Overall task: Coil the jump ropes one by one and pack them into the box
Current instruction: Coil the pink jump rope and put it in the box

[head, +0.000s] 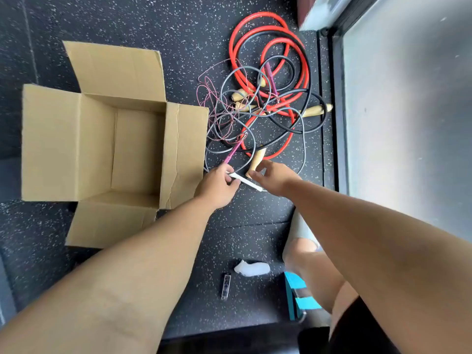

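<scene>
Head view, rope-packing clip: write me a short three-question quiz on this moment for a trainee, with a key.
1. True or false: the cardboard box already holds a coiled rope.
2. Which is the thickest rope in view? A) the red rope B) a green rope C) a white rope
3. Fill in the colour: the left hand grips a ____ handle.

Key
1. False: nothing lies inside the box.
2. A
3. white
</scene>
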The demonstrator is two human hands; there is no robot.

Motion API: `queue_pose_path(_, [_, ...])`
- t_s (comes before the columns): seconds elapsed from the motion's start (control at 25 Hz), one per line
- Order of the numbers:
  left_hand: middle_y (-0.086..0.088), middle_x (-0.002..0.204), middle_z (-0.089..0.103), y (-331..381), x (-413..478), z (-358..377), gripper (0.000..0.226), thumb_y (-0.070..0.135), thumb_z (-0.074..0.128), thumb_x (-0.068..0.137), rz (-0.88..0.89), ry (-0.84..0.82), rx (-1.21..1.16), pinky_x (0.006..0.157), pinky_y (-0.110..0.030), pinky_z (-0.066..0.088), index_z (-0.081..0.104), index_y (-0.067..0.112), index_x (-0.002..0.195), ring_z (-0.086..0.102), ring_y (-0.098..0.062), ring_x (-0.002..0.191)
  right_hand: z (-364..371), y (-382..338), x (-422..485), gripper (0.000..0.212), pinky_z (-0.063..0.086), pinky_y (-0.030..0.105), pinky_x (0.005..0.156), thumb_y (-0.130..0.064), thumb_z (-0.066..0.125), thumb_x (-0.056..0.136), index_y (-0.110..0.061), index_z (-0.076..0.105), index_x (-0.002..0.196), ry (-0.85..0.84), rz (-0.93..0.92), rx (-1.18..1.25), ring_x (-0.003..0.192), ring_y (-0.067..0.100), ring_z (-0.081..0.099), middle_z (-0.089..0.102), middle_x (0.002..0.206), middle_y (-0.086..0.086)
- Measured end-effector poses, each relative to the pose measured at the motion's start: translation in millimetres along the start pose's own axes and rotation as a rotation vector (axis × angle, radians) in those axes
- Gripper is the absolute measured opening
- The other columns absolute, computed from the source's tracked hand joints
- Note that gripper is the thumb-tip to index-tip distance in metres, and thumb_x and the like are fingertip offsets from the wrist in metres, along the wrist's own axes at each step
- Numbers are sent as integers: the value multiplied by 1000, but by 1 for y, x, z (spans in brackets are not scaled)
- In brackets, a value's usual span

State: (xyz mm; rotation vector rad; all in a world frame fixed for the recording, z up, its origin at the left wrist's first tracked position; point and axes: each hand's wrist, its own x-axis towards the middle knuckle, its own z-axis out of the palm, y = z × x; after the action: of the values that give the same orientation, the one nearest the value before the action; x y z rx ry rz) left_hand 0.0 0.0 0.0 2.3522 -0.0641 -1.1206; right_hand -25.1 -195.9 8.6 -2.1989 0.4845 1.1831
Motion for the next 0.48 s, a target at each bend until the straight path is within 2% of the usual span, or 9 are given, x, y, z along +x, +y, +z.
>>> queue_pose_path(0.08, [10,101,66,-9,26,11,30,41,64,89,6,38,-9,79,-34,53,57,29,115,62,-17,86,10,3,29,44,48,32,74,-64,48,92,-30,57,117,30,-1,-28,85,23,66,70,99,1])
queue_pose_path(0.2, [10,105,65,-24,69,25,31,39,66,88,14,73,21,78,-30,48,56,29,116,60,-16,87,24,4,75,39,52,35,81,-52,52,95,-29,53,126,104,-65,-68,95,26,65,70,106,3])
queue_pose_path(0.32, [9,103,66,-33,102,28,31,38,66,88,37,95,25,80,-32,50,57,27,116,62,-17,90,29,-4,116,50,53,43,90,-41,56,93,-34,39,140,257,-130,-129,109,33,63,62,122,6])
queue_pose_path(0.4, [6,103,66,-39,116,27,31,34,67,88,60,122,18,83,-32,50,59,23,115,63,-19,92,32,-14,139,57,47,47,99,-34,56,95,-36,34,147,262,-90,-211,116,35,60,55,133,7])
queue_pose_path(0.48, [3,104,67,-44,120,25,31,32,67,88,80,146,4,84,-28,47,61,20,116,62,-19,93,35,-23,154,43,40,47,102,-22,52,96,-30,49,138,290,-35,-301,110,34,60,59,129,7])
